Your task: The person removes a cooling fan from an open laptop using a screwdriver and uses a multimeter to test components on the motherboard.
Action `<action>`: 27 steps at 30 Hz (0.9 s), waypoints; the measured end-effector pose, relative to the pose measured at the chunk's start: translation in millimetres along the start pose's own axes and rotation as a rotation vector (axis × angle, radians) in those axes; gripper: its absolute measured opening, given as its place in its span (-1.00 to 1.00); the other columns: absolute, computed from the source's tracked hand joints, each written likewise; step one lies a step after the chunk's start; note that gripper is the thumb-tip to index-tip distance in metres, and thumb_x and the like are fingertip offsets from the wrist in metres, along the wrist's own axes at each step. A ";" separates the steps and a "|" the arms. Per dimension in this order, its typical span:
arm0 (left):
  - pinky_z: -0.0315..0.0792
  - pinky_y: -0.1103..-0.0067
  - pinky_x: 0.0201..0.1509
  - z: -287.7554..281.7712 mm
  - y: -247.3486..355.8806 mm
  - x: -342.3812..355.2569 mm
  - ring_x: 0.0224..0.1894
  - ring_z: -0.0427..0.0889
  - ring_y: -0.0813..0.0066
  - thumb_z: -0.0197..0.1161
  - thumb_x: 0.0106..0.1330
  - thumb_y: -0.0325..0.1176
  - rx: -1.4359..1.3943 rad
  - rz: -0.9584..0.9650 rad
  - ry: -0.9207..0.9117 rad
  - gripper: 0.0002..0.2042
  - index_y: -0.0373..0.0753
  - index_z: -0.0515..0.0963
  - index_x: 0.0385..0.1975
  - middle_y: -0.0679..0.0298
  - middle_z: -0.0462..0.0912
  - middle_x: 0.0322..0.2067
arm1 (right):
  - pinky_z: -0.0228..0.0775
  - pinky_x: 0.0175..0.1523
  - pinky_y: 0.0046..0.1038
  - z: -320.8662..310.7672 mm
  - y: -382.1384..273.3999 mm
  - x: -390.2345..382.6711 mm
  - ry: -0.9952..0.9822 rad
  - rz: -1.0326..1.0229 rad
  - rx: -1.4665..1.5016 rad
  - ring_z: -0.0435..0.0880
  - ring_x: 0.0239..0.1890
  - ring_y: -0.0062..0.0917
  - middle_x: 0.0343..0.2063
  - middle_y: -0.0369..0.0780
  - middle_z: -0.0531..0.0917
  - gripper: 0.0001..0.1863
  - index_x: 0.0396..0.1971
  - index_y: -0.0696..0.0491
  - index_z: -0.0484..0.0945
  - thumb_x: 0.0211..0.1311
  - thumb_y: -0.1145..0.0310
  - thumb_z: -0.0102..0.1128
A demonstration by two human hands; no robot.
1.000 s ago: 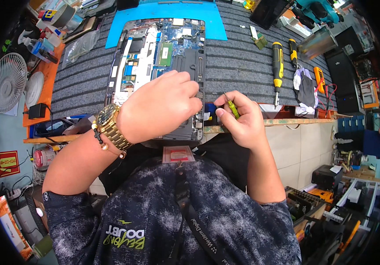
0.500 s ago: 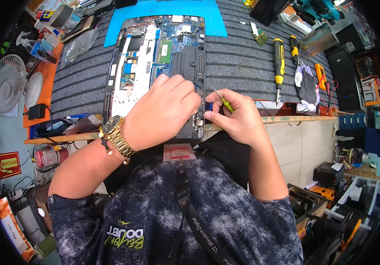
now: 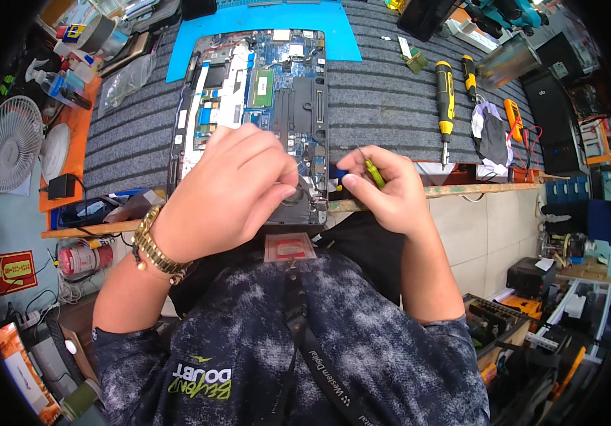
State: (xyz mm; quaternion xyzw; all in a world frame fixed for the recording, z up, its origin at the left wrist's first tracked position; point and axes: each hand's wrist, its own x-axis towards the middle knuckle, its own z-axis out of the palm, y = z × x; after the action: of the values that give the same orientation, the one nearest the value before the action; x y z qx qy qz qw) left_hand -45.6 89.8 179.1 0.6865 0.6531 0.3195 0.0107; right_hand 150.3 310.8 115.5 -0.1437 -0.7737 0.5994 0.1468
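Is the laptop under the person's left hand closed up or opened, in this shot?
Opened: on the laptop, the blue circuit board and green memory module show bare; the left hand hides part.

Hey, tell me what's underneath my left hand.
Your left hand is over the opened laptop. A white panel and a green module show beyond it; the parts directly beneath are covered, so I can't tell what they are.

We have room to pass over the gray mat point(image 3: 380, 106) between the open laptop point(image 3: 300, 117) and the big yellow-and-black screwdriver point(image 3: 445, 99). A little green board point(image 3: 415, 64) sits farther back. Our left hand point(image 3: 238, 181) blocks the laptop's near left part.
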 end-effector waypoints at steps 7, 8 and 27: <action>0.42 0.27 0.05 18.1 9.4 -17.8 -0.14 0.64 0.09 0.50 0.31 -0.54 -0.096 -0.031 0.316 -0.77 -0.22 0.58 -0.15 0.19 0.70 -0.21 | 0.38 -0.30 -0.57 17.4 -31.3 -13.9 0.017 -0.417 0.017 0.55 -0.44 -0.72 -0.26 -0.26 0.76 -0.61 0.00 0.20 0.78 0.18 0.49 0.71; 0.43 0.27 0.05 24.6 10.6 -19.4 -0.14 0.64 0.09 0.50 0.32 -0.54 -0.128 -0.026 0.358 -0.78 -0.22 0.58 -0.15 0.19 0.70 -0.21 | 0.26 -0.34 -0.62 26.6 -34.7 -12.5 0.070 -0.481 0.005 0.38 -0.54 -0.79 -0.25 -0.21 0.78 -0.61 -0.04 0.20 0.79 0.13 0.53 0.71; 0.55 0.38 -0.10 12.3 33.5 -24.6 -0.25 0.68 0.24 0.58 0.25 -0.59 -0.197 0.020 0.505 -0.77 -0.26 0.76 -0.13 0.22 0.74 -0.28 | 0.55 -0.08 -0.52 43.9 -63.7 -27.4 -0.007 -0.090 0.490 0.72 -0.24 -0.58 -0.18 -0.13 0.79 -0.87 -0.12 0.19 0.65 0.41 0.62 0.39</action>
State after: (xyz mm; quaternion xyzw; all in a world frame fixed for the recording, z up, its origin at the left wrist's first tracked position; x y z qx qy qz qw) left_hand -8.8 67.6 173.3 0.5874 0.5939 0.5425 -0.0890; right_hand 154.9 245.6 165.3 -0.0672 -0.6113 0.7625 0.2009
